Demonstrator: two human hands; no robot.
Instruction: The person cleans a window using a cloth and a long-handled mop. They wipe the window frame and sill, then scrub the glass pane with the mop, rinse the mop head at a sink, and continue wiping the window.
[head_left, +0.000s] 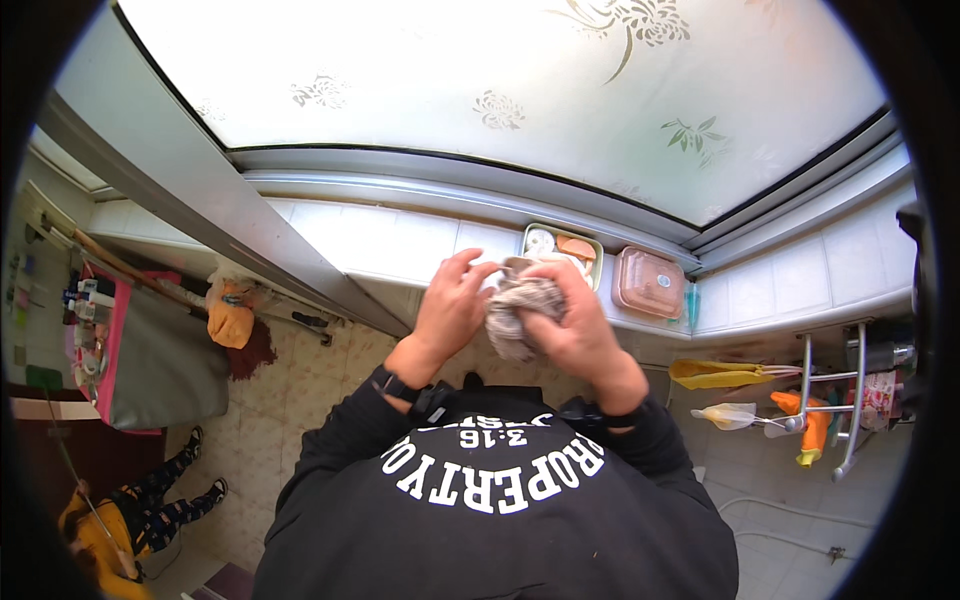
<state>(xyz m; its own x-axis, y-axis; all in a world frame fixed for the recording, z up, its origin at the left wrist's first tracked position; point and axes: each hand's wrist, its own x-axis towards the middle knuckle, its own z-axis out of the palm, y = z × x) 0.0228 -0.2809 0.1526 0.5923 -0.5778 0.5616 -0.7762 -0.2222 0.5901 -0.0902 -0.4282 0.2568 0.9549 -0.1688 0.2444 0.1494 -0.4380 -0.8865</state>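
My right hand (574, 326) grips a bunched grey-and-white patterned cloth (519, 319) in front of the tiled window ledge. Close to the cloth's left side is my left hand (454, 307), its fingers bent and partly spread. Blur between the hands hides whether the left fingertips pinch something small. Just behind the cloth, an open rectangular tray (598, 274) stands on the ledge, with a white roll (539, 241) and orange-tan pieces (576, 247) in it. My right hand and the cloth cover its front part.
Right of the tray sit a pinkish lidded plastic box (649, 281) and a teal item (692, 301). A metal rack (832, 409) with hanging bags juts from the right wall. A window frame post (202, 172) rises at left. Behind, a person in yellow (112, 532) holds a long pole.
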